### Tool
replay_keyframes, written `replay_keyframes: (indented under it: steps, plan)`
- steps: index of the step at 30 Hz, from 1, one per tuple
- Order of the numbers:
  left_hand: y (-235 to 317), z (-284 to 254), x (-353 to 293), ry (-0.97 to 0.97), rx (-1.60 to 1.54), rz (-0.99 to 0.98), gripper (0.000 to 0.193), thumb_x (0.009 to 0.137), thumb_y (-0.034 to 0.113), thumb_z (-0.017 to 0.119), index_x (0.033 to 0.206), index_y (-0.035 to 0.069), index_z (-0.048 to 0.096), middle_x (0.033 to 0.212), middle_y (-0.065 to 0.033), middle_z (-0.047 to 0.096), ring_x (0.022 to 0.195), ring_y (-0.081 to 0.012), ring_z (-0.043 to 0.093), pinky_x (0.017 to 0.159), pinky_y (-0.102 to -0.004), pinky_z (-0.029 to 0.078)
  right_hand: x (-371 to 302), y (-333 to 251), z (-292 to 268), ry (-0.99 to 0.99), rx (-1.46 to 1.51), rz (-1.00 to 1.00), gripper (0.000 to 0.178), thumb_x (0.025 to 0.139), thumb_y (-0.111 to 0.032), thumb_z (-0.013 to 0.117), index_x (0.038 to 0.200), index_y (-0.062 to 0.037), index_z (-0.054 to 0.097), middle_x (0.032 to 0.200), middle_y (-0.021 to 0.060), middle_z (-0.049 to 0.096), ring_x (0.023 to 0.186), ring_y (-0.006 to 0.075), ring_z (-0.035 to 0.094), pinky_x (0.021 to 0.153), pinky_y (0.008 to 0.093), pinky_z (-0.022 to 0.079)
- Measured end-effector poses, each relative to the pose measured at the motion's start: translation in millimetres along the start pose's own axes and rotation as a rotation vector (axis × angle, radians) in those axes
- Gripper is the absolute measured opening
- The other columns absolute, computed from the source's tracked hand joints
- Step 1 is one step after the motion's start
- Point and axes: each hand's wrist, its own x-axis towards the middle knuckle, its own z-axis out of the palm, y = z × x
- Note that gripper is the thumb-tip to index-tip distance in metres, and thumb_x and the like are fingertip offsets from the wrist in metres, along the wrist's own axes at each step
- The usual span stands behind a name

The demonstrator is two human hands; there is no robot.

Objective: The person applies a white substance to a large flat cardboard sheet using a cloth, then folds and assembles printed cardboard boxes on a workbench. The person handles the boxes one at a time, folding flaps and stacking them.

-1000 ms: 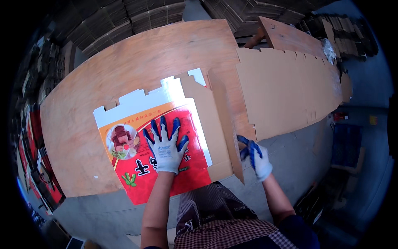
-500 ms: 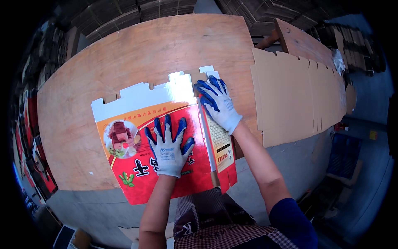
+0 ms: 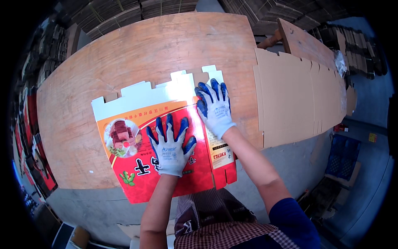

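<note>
A flattened printed cardboard box (image 3: 199,166), red and orange with a white flap edge, lies on the wooden table (image 3: 137,50) in front of me. It bears a round food picture on its left. My left hand (image 3: 171,149), in a white glove with blue-coated fingers, rests on the red panel, fingers spread. My right hand (image 3: 216,106), gloved the same way, lies over the narrow side panel (image 3: 222,155) at the box's right edge, fingers stretched toward the white flaps. Neither hand grips anything.
A plain brown cardboard sheet (image 3: 290,95) lies to the right of the table. Bundled cardboard stacks (image 3: 103,18) stand beyond the far edge. More red printed cardboard (image 3: 37,149) is at the left, and a blue crate (image 3: 343,153) sits low at the right.
The narrow side panel, raised at an angle before, now lies flatter against the box. My right hand has turned and pressed down with it; my left hand stays nearly in place.
</note>
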Motion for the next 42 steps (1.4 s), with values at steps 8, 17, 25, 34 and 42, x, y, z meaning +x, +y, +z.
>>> replay_keyframes:
  steps: [8, 17, 25, 34, 42]
  plan:
    - [-0.1, 1.7, -1.1, -0.004, 0.057, -0.005, 0.067, 0.087, 0.057, 0.067, 0.147, 0.032, 0.052, 0.165, -0.0119, 0.026, 0.154, -0.0398, 0.013, 0.121, -0.0658, 0.003, -46.8, -29.6, 6.9, 0.122, -0.093, 0.185, 0.049, 0.099, -0.028, 0.053, 0.143, -0.0064, 0.052, 0.148, 0.0156, 0.049, 0.139, 0.0379, 0.042, 0.118, 0.0603, 0.022]
    - [4.6, -2.1, -2.6, -0.078, 0.119, -0.046, 0.071, 0.088, 0.055, 0.064, 0.151, 0.026, 0.048, 0.167, -0.0124, 0.024, 0.155, -0.0401, 0.011, 0.122, -0.0628, 0.001, -231.4, -52.6, -39.5, -0.128, 0.173, 0.120, 0.056, 0.090, -0.033, 0.064, 0.139, -0.0050, 0.056, 0.142, 0.0180, 0.053, 0.132, 0.0402, 0.048, 0.116, 0.0603, 0.028]
    - [11.3, 0.9, -2.6, -0.015, 0.184, -0.009, 0.074, 0.090, 0.057, 0.062, 0.156, 0.031, 0.039, 0.168, -0.0113, 0.019, 0.155, -0.0397, 0.010, 0.123, -0.0617, 0.003, -207.5, 125.8, -112.7, -0.081, -0.279, 0.557, 0.110, 0.071, -0.068, 0.074, 0.150, 0.0000, 0.039, 0.145, 0.0232, 0.046, 0.138, 0.0418, 0.039, 0.117, 0.0551, 0.026]
    - [5.9, 2.0, -6.0, 0.060, 0.125, 0.012, 0.071, 0.088, 0.053, 0.065, 0.152, 0.027, 0.048, 0.167, -0.0123, 0.023, 0.154, -0.0390, 0.013, 0.123, -0.0618, 0.002, -262.8, 81.8, -114.7, -0.447, -0.363, 0.253, 0.087, 0.082, -0.050, 0.072, 0.149, -0.0032, 0.042, 0.135, 0.0191, 0.053, 0.126, 0.0386, 0.049, 0.108, 0.0555, 0.036]
    - [-3.9, -3.0, -10.3, 0.078, -0.013, 0.011, 0.069, 0.086, 0.049, 0.070, 0.148, 0.025, 0.052, 0.164, -0.0124, 0.028, 0.155, -0.0362, 0.013, 0.124, -0.0613, 0.003, -201.5, -14.8, -287.7, 0.060, 0.052, 0.394, 0.049, 0.089, -0.021, 0.068, 0.133, -0.0020, 0.059, 0.129, 0.0205, 0.062, 0.112, 0.0376, 0.064, 0.097, 0.0475, 0.051]
